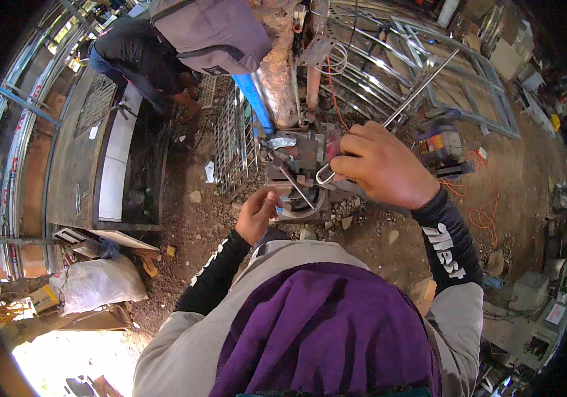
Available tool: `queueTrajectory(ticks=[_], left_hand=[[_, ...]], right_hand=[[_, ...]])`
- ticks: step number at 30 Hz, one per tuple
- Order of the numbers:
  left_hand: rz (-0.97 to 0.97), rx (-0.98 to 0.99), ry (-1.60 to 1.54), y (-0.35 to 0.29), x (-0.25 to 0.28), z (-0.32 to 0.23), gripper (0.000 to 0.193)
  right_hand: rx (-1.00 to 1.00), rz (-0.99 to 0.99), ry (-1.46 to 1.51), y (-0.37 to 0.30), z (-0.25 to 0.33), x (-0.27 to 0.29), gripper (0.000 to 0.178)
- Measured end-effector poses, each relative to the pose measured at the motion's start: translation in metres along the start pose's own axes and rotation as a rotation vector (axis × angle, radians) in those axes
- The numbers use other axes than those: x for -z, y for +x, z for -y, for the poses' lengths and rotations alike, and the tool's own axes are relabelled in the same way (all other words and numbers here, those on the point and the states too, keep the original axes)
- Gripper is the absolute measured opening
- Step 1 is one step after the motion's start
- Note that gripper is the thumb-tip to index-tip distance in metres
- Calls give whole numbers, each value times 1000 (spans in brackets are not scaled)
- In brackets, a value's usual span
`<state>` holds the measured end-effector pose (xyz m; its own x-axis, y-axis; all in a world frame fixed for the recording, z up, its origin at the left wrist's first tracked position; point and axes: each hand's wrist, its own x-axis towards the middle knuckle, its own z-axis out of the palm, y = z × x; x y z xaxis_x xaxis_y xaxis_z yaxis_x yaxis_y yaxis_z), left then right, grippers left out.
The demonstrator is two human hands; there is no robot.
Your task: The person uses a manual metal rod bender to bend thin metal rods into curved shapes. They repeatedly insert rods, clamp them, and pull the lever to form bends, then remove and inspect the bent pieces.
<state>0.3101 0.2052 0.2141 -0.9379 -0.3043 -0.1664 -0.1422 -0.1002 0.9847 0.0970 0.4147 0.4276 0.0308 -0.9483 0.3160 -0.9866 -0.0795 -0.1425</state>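
My right hand [379, 162] is closed around a thin shiny metal rod [422, 86]. One end of the rod is bent into a narrow hook below my fingers, and the long straight part runs up to the right. Just left of it, my left hand [256, 215] is held low with its fingers loosely curled and apart; no held object shows. Between and beyond my hands is a dark metal block-like fixture [310, 152] with a curved base. A slanted bar [293, 178] crosses it, its lower end near my left fingertips.
A thick wooden post [279, 86] and blue upright [254, 102] rise behind the fixture. A wire grille [230, 145] leans left. Another person [141, 59] bends near a long cabinet [75, 152]. Metal frames [475, 86], a power machine [441, 144] and orange cord [485, 215] lie right.
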Motion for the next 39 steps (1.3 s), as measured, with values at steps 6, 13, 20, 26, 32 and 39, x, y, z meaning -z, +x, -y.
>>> queueTrajectory(ticks=[6,13,20,26,32,39], left_hand=[[9,-51,47,2,0,-12,37],[28,-6,44,-2,3,-1,35],[63,7,128,-1,-7,0,38],[87,17,-1,0,-13,-15,37],[173,87,-163,-6,-22,-51,36],[192,151,-43,-7,-28,-55,27]], right_hand=[[-160,-313,204,-5,8,-27,12],[-799,-781,1128,-27,35,-99,30],[-795,-745,1173,-36,38,-107,30],[-561,-524,654,-36,39,-90,5],[-344,-288,433,-36,45,-112,12],[-362,-187,378,-36,58,-133,17]])
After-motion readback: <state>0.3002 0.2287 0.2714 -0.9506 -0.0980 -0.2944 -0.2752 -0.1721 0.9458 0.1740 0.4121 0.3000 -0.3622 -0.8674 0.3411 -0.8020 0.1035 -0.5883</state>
